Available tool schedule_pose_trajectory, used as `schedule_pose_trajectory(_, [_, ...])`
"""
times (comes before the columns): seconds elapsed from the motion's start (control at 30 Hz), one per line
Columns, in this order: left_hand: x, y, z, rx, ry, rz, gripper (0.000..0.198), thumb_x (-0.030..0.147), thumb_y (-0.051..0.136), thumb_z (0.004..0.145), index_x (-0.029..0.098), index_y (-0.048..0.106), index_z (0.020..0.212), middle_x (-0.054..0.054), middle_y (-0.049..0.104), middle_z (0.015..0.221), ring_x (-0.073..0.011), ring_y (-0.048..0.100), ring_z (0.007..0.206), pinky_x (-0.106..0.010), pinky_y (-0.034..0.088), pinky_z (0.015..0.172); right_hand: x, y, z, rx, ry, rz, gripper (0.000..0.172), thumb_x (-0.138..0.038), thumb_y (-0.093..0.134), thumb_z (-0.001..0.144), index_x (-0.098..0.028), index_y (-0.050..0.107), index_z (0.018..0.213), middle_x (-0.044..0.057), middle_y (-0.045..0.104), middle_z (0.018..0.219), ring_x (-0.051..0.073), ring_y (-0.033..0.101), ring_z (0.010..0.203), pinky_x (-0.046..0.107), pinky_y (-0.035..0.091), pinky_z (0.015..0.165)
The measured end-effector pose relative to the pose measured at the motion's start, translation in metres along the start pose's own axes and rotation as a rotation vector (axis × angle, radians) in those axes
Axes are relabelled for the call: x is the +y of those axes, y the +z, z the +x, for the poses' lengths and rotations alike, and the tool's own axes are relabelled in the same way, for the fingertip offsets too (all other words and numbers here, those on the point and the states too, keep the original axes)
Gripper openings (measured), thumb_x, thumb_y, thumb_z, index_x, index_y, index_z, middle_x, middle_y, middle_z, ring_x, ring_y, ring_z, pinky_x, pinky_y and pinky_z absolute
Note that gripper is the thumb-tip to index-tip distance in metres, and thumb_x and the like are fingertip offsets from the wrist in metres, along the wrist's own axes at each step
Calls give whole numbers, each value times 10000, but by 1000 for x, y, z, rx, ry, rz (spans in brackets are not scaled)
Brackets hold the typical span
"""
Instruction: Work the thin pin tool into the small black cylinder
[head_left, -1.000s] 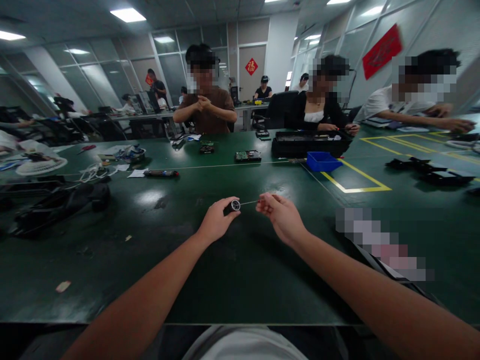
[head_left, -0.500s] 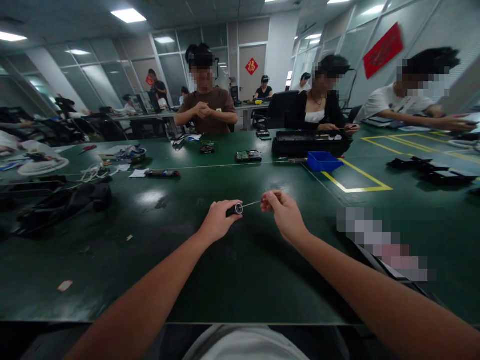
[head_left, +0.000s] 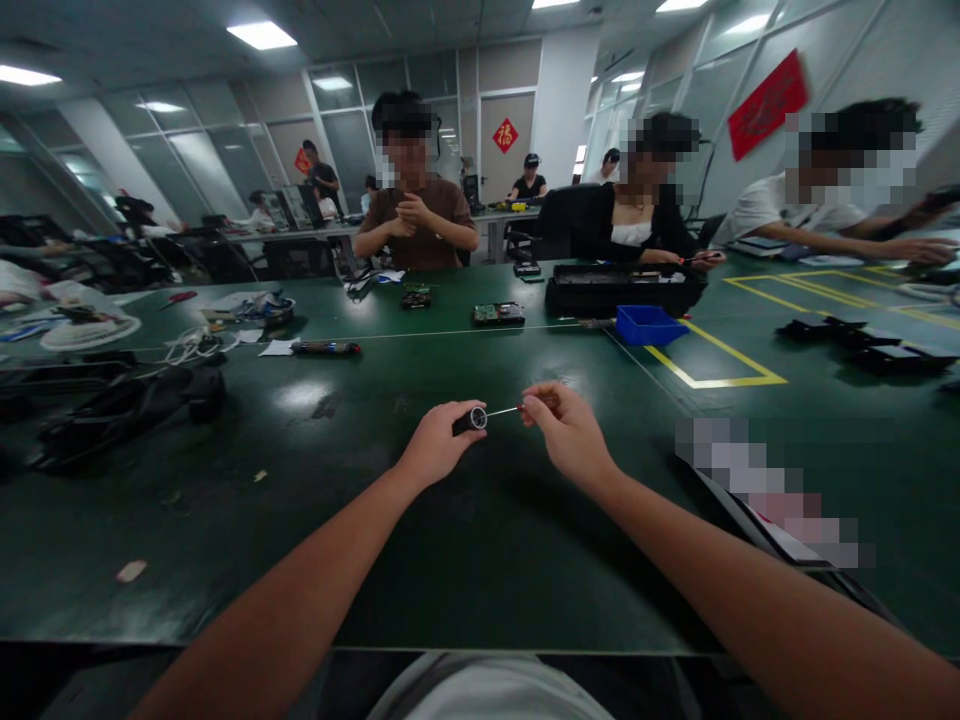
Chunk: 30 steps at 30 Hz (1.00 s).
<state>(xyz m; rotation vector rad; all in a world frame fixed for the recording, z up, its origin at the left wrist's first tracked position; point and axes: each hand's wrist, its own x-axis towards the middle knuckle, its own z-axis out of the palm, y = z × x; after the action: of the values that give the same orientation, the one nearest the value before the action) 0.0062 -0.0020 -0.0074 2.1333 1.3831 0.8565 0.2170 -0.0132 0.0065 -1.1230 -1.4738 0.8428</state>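
My left hand (head_left: pixel 431 445) is closed round a small black cylinder (head_left: pixel 475 420) whose pale, ringed end faces right. From that end a thin metal shaft (head_left: pixel 503 412) runs across to my right hand (head_left: pixel 568 428). It looks like a slim screwdriver, with a bit of red showing at my fingertips; most of its handle is hidden. The fingers of my right hand pinch it. Whether the shaft's tip enters the cylinder or only touches its end, I cannot tell. Both hands are held above the middle of the green table (head_left: pixel 480 560).
A blue bin (head_left: pixel 649 325) stands before a long black housing (head_left: pixel 626 290). Green circuit boards (head_left: pixel 499 313) lie farther back. Black plastic parts (head_left: pixel 135 410) are at left, a grey cylindrical tool (head_left: pixel 326 347) nearby. Papers (head_left: pixel 772 500) lie right. Co-workers sit opposite.
My right hand has turned slightly, and the red part at its fingertips shows more plainly. My left hand stays in place with the cylinder. The person opposite has raised their hands.
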Motion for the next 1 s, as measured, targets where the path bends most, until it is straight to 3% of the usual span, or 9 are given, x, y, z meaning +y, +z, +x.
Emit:
schedule_pose_trajectory(0.07, [-1,0,0,3,-3,-4,396,179,714,860,250,654,1245,-34,687,1164,-225,600,1110,-386,420,1006,2,0,-1,-15,1,-8,193,-402,580,893,-219,622,938,21,683,811,188,647,748,337,499,708])
schedule_pose_trajectory(0.2, [-4,0,-1,-6,6,-19,387,186,710,863,259,657,1240,-32,686,1153,-222,602,1102,-388,427,1004,3,0,-1,-43,21,-147,328,-484,467,970,-228,621,833,-13,578,633,167,561,603,318,420,599])
schedule_pose_trajectory(0.27, [-5,0,-1,-12,17,-29,386,193,707,864,260,657,1241,-34,685,1155,-222,603,1103,-387,433,1002,2,0,-1,-31,12,-127,297,-453,459,974,-233,615,847,-18,567,643,165,540,601,316,405,592])
schedule_pose_trajectory(0.4, [-4,0,-1,-10,16,-24,385,203,704,863,251,656,1242,-41,687,1150,-226,607,1095,-390,443,1002,1,3,-3,28,21,21,109,-335,563,893,-238,594,934,1,643,787,186,598,731,337,464,699])
schedule_pose_trajectory(0.53, [-2,-1,0,-5,-11,-9,378,208,692,871,240,654,1245,-52,682,1184,-232,605,1110,-398,445,1009,3,7,-2,64,72,128,181,-396,641,853,-217,636,880,36,679,827,202,631,790,375,504,794])
schedule_pose_trajectory(0.6, [-1,-2,1,9,14,1,380,211,683,879,242,645,1257,-52,676,1206,-230,598,1123,-400,439,1016,7,7,2,76,147,270,224,-439,654,848,-218,651,883,44,684,844,202,641,793,386,527,819])
schedule_pose_trajectory(0.77, [-4,-6,4,-18,93,124,366,244,682,893,272,638,1256,-32,681,1188,-246,581,1107,-480,387,1045,21,1,15,27,466,576,254,-435,606,882,-228,602,735,16,571,627,179,574,581,433,584,780])
schedule_pose_trajectory(1.0, [-10,-6,4,-59,31,136,368,257,684,886,273,647,1253,-51,681,1184,-260,584,1106,-488,382,1050,23,3,11,128,220,357,263,-490,638,860,-227,634,862,34,654,812,187,632,723,375,558,755])
